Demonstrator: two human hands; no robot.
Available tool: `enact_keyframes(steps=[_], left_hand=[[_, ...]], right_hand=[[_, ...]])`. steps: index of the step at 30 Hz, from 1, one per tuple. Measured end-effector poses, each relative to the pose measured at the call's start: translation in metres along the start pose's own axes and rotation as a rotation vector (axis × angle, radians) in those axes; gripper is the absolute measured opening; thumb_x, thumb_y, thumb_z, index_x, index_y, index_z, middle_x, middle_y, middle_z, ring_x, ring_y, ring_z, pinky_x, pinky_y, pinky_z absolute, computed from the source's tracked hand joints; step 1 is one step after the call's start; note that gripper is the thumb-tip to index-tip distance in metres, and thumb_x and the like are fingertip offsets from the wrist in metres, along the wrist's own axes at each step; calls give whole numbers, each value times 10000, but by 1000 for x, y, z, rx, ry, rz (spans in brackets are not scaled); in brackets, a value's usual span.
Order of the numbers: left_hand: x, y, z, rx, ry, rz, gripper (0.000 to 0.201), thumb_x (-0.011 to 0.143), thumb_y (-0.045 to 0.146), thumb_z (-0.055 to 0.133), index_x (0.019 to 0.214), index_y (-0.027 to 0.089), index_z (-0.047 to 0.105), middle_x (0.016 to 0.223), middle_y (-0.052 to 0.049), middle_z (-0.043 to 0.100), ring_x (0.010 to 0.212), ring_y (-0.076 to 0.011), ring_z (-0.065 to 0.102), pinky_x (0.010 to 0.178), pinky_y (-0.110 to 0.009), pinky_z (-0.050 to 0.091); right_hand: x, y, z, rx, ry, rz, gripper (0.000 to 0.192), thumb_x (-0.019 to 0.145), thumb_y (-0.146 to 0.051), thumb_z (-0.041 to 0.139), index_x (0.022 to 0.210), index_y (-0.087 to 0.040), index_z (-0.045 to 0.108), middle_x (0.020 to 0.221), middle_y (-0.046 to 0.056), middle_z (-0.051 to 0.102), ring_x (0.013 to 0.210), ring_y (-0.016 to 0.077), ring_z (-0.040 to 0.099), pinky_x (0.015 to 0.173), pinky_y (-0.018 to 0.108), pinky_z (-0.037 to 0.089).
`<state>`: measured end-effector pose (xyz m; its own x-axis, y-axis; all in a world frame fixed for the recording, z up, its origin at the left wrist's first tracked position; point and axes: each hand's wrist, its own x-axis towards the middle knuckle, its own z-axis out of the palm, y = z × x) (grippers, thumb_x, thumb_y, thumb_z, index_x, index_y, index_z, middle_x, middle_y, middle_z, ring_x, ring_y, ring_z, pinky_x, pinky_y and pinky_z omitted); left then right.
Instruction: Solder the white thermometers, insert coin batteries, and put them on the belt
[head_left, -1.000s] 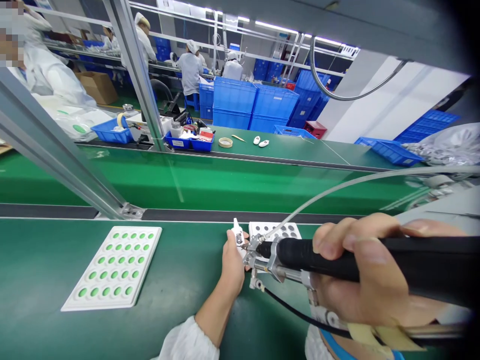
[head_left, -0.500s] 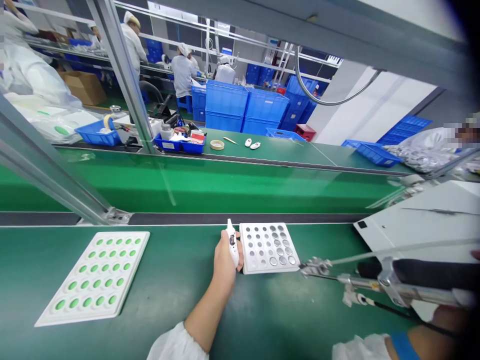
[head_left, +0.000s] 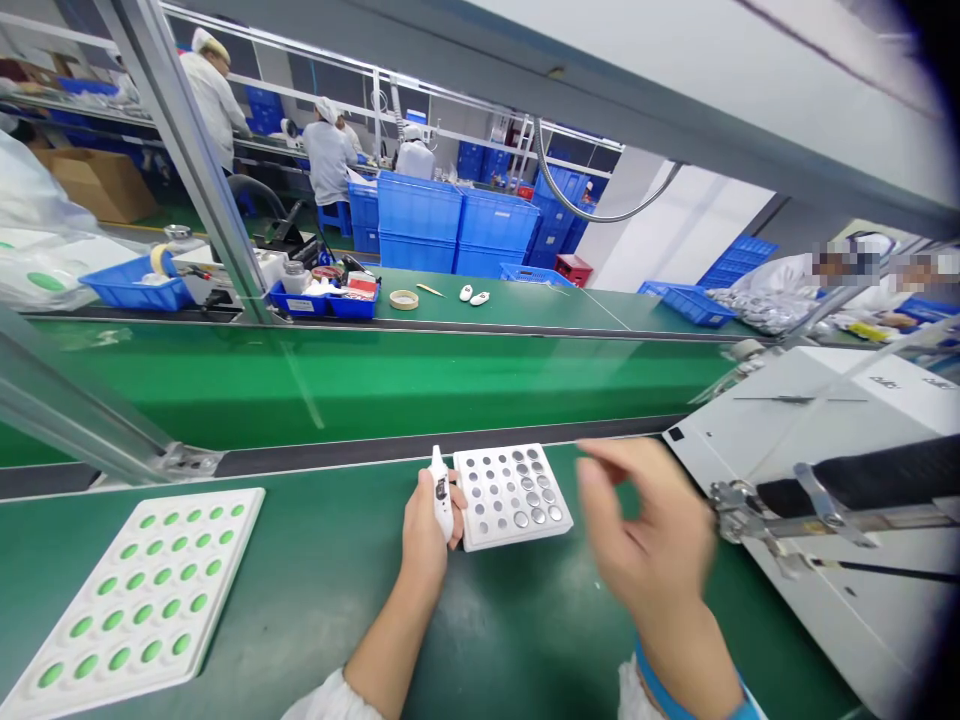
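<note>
- Your left hand (head_left: pixel 424 525) grips a small white device (head_left: pixel 441 492) upright, just beside the white tray of button cells (head_left: pixel 511 494) on the green bench (head_left: pixel 300 600).
- Your right hand (head_left: pixel 649 545) hovers empty, fingers spread, blurred, near the tray.
- The black-handled driver (head_left: pixel 840 495) hangs apart to its right.

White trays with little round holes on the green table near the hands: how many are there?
2. One white tray with green dots lies at the far left. The other tray with silver discs sits just right of the left hand. More may lie out of view.
</note>
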<state>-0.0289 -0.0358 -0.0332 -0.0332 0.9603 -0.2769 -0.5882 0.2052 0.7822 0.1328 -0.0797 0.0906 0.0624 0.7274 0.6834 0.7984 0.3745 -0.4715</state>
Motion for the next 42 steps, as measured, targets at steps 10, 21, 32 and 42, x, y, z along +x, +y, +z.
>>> enact_keyframes(steps=[10, 21, 32, 42], left_hand=[[0, 3, 0, 20, -15, 5, 618, 771, 720, 544, 884, 118, 629, 584, -7, 608, 328, -56, 374, 318, -186, 262], [-1, 6, 1, 16, -7, 4, 616, 764, 718, 551, 891, 120, 625, 594, 1, 599, 334, -61, 389, 323, -195, 287], [-3, 5, -3, 50, -61, -54, 708, 797, 720, 492, 990, 67, 686, 390, 21, 487, 315, -100, 381, 333, -213, 272], [-5, 6, -4, 65, -73, -55, 730, 814, 688, 487, 1071, 31, 675, 397, 29, 477, 327, -95, 361, 340, -212, 252]], right_hand=[[-56, 40, 37, -275, -626, 138, 155, 872, -168, 447, 933, -232, 574, 904, 15, 583, 804, 169, 585, 631, 282, 416], [-62, 41, 38, -188, -506, 77, 67, 859, -165, 499, 840, -228, 513, 782, -19, 594, 661, 136, 563, 532, 250, 400], [-54, 0, 103, 6, -62, -259, 245, 868, -62, 568, 1027, -230, 649, 823, -3, 726, 687, 142, 622, 620, 288, 479], [-57, 0, 104, -38, 11, -330, 252, 807, 5, 616, 936, -209, 652, 883, -11, 741, 635, 116, 575, 581, 265, 430]])
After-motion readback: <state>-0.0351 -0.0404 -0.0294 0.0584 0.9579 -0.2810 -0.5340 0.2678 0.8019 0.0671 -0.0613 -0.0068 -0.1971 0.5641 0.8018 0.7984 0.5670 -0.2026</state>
